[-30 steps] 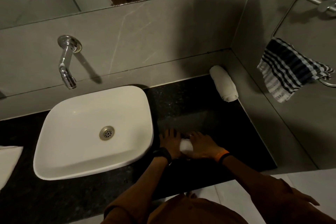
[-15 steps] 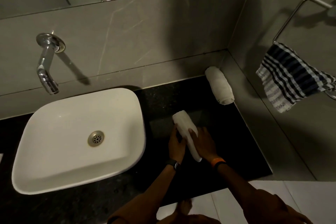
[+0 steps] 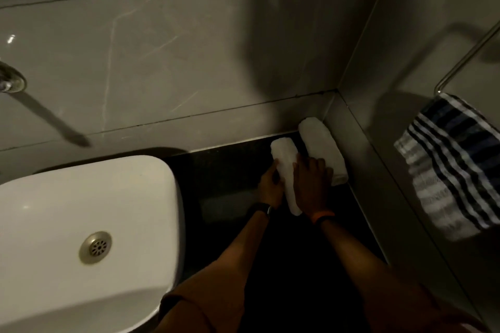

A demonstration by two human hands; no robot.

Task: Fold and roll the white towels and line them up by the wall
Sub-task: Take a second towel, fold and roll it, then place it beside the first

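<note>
head view: both hands hold a rolled white towel [image 3: 284,167] on the dark counter [image 3: 224,170], at its back right corner. the left hand [image 3: 268,189] is curled against the roll's left side, and the right hand [image 3: 312,186] lies closed over its right side and top. just beside it, a second rolled towel [image 3: 323,150] rests along the side wall [image 3: 378,143]; whether the two rolls touch cannot be told. the white basin [image 3: 81,224] sits well apart at the counter's left.

the held roll looks soft and light, likely to unwind if let go loosely, so a grip around its middle seems best. its long axis runs from the counter's front toward the back wall [image 3: 189,76], roughly parallel to its neighbour.
</note>
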